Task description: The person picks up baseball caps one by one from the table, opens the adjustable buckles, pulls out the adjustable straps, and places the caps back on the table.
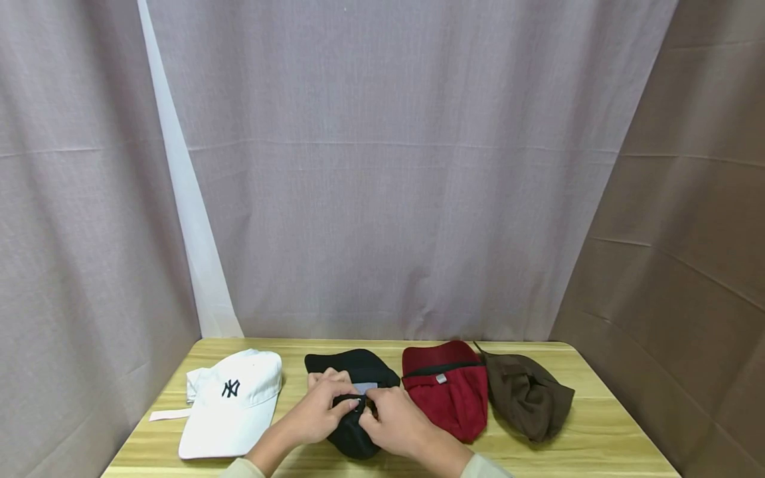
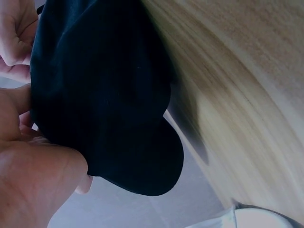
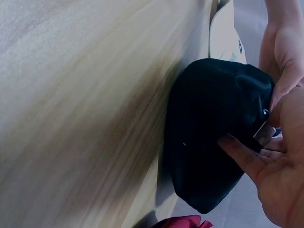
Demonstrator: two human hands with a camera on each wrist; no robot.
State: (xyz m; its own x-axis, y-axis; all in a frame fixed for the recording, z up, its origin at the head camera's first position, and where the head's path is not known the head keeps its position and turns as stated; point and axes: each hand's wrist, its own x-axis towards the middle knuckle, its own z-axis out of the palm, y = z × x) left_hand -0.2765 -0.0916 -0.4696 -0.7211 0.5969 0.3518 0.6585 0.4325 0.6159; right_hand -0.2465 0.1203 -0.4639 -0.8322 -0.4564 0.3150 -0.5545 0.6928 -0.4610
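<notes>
A black cap [image 1: 352,360] lies at the middle of the table, its brim toward the curtain. My left hand [image 1: 319,409] grips the near opening edge from the left. From the right, my right hand [image 1: 399,419] holds the same edge, thumb against the black cloth. Between the two hands a small metallic piece shows, and a pale label sits inside the cap. In the left wrist view the crown [image 2: 109,90] hides part of the left fingers. The right wrist view has the right thumb pressed on the crown [image 3: 209,118].
To the left lies a white cap [image 1: 242,405] with a dark emblem and a loose strap. A red cap [image 1: 451,401] sits just right of my right hand, touching or close to a brown hat [image 1: 528,395]. Grey curtains [image 1: 388,199] stand behind the wooden table [image 1: 603,438].
</notes>
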